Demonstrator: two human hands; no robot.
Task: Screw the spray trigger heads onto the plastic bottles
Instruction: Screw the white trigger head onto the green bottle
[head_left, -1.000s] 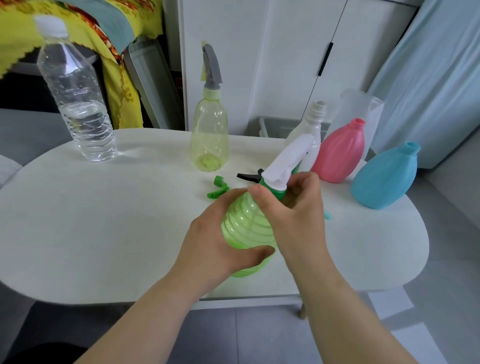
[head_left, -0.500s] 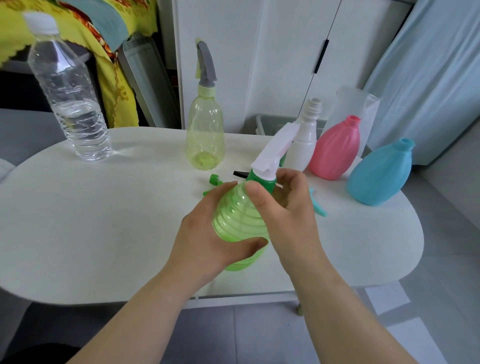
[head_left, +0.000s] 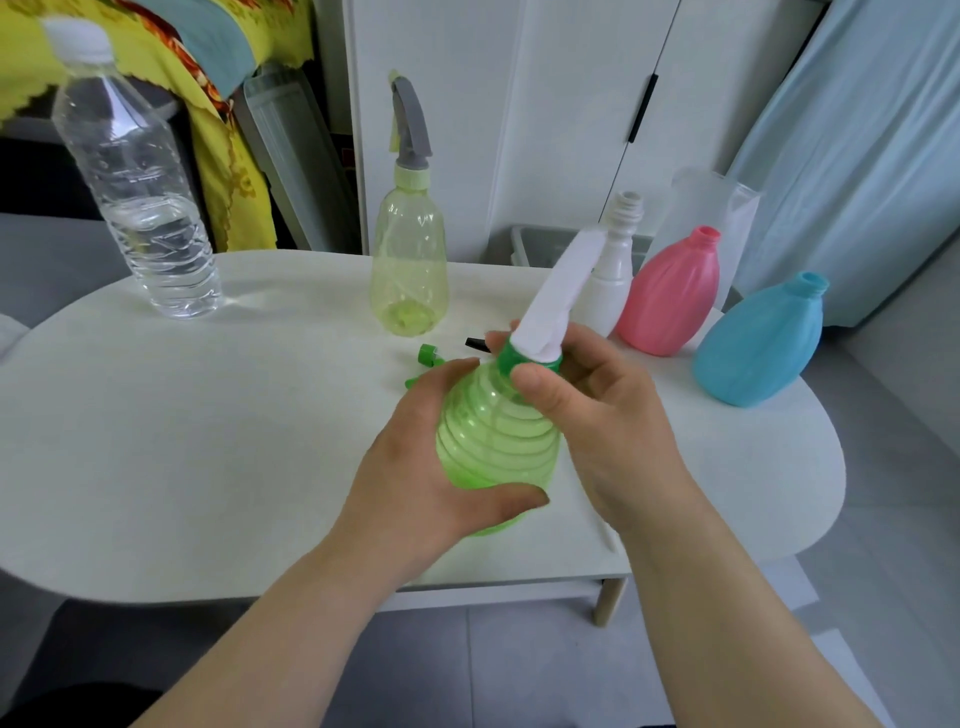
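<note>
L hand (head_left: 431, 467) fingers wrap 1 green ribbed bottle (head_left: 493, 431), tilted, over counter (head_left: 208, 441) front. R hand (head_left: 608, 415) thumb + fingers pinch collar of white trigger head (head_left: 556, 301) on its neck. Behind: 1 loose green head (head_left: 426, 358). Far: 1 yellowish bottle (head_left: 409, 270) w/ grey head (head_left: 410, 124); 3 open-neck: white bottle (head_left: 610, 280), pink bottle (head_left: 672, 296), blue bottle (head_left: 758, 343); 1 water bottle (head_left: 140, 197).

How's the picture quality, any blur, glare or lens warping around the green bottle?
Head view: soft even light, no harsh glare; green bottle, spray head, left hand and right hand reasonably sharp; wide-angle lens curves the table edge and cupboard; water bottle at the corner looks tilted.
</note>
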